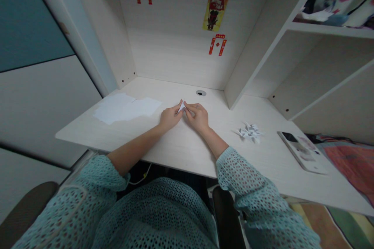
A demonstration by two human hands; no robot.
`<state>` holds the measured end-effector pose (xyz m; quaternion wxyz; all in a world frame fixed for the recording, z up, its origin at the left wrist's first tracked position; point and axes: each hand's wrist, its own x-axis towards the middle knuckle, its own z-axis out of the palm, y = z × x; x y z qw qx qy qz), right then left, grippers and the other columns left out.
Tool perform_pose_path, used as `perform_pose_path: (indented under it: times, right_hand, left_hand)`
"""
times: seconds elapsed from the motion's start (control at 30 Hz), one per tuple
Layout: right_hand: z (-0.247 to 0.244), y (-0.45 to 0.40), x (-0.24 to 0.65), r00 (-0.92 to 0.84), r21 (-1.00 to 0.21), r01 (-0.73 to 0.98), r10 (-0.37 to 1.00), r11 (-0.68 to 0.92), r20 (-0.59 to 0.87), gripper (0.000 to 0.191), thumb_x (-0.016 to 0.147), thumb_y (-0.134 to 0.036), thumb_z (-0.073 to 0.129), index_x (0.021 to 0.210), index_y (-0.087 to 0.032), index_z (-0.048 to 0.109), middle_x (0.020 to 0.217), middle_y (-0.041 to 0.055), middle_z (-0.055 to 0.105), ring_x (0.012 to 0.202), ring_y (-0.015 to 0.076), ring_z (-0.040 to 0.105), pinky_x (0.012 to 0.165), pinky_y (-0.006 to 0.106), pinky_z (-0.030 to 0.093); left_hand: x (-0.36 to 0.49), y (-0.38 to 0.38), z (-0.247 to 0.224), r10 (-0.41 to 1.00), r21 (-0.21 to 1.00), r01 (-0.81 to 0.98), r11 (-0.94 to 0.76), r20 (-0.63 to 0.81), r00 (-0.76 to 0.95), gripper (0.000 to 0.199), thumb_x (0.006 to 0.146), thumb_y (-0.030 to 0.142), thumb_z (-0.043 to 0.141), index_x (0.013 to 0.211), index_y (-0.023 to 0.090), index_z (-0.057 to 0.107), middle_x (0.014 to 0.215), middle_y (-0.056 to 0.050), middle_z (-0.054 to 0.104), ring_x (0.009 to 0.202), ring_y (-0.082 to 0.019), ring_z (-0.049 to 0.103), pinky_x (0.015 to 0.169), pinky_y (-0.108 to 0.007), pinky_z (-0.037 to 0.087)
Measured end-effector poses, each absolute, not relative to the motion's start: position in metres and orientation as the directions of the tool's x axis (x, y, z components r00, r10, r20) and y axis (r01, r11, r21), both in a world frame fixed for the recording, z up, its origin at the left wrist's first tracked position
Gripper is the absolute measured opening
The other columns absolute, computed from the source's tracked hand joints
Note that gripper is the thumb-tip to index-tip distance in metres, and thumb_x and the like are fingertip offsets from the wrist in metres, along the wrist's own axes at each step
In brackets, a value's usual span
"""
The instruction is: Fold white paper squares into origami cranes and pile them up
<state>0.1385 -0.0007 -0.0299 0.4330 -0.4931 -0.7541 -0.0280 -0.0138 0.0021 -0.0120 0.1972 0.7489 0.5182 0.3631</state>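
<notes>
Between my two hands, over the middle of the desk, is a small folded piece of white paper point(181, 106). My left hand point(170, 117) pinches it from the left, thumb and fingers closed. My right hand point(198, 116) pinches it from the right with the fingertips, and a ring shows on one finger. Much of the paper is hidden by the fingers. To the right lies a cluster of folded white paper cranes point(250, 132). Off to the left, flat white paper sheets point(117, 108) overlap on the desktop.
The pale desk point(181, 151) has a back panel with red and yellow stickers point(215, 11) and a round cable hole point(201, 93). A phone point(302, 151) lies at the right, near a red cloth point(350, 159). A shelf point(330, 28) overhangs the upper right.
</notes>
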Motion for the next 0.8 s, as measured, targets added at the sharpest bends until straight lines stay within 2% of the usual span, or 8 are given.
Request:
perform_pose_path:
  times: [0.17, 0.3, 0.4, 0.67, 0.8]
  right_hand:
    - [-0.0292, -0.0004, 0.1381, -0.168, -0.406, 0.703, 0.691, 0.584, 0.703, 0.034, 0.086, -0.028, 0.049, 0.118, -0.024, 0.06, 0.109, 0.0019, 0.067, 0.095, 0.018, 0.058, 0.088, 0.033, 0.046]
    - [-0.0294, -0.0007, 0.1371, -0.13, -0.45, 0.69, 0.709, 0.567, 0.693, 0.033, 0.087, -0.033, 0.05, 0.118, -0.025, 0.06, 0.106, 0.0023, 0.069, 0.093, 0.0176, 0.06, 0.085, 0.033, 0.048]
    - [-0.0291, -0.0014, 0.1366, -0.12, -0.454, 0.698, 0.716, 0.553, 0.688, 0.034, 0.087, -0.035, 0.05, 0.118, -0.026, 0.06, 0.106, 0.0019, 0.069, 0.093, 0.018, 0.061, 0.085, 0.033, 0.048]
    - [-0.0281, -0.0019, 0.1376, -0.159, -0.396, 0.738, 0.711, 0.547, 0.685, 0.034, 0.089, -0.036, 0.046, 0.118, -0.026, 0.061, 0.104, 0.0021, 0.07, 0.091, 0.0184, 0.062, 0.084, 0.033, 0.048]
    - [-0.0274, -0.0027, 0.1379, -0.184, -0.371, 0.749, 0.711, 0.549, 0.679, 0.034, 0.089, -0.035, 0.046, 0.119, -0.026, 0.059, 0.107, 0.0021, 0.068, 0.093, 0.0185, 0.061, 0.086, 0.033, 0.047]
  left_hand:
    - [-0.0157, 0.007, -0.0138, 0.934, 0.732, 0.584, -0.35, 0.32, 0.16, 0.044, 0.087, 0.033, 0.048, 0.129, 0.023, 0.05, 0.094, -0.004, 0.071, 0.092, -0.02, 0.063, 0.08, -0.026, 0.045]
    - [-0.0169, 0.0111, -0.0161, 0.928, 0.772, 0.52, -0.364, 0.345, 0.138, 0.041, 0.089, 0.033, 0.043, 0.129, 0.025, 0.051, 0.111, -0.003, 0.066, 0.102, -0.021, 0.06, 0.085, -0.029, 0.044]
    - [-0.017, 0.012, -0.0171, 0.924, 0.788, 0.487, -0.377, 0.358, 0.136, 0.039, 0.089, 0.034, 0.044, 0.125, 0.026, 0.055, 0.116, -0.003, 0.064, 0.105, -0.022, 0.058, 0.087, -0.03, 0.044]
    - [-0.0164, 0.0105, -0.0154, 0.924, 0.796, 0.469, -0.382, 0.346, 0.164, 0.035, 0.088, 0.037, 0.042, 0.107, 0.02, 0.066, 0.094, -0.003, 0.07, 0.091, -0.021, 0.061, 0.08, -0.028, 0.045]
    - [-0.0165, 0.0119, -0.0169, 0.929, 0.813, 0.45, -0.37, 0.335, 0.158, 0.035, 0.087, 0.038, 0.042, 0.101, 0.018, 0.068, 0.089, -0.004, 0.07, 0.086, -0.02, 0.06, 0.076, -0.026, 0.045]
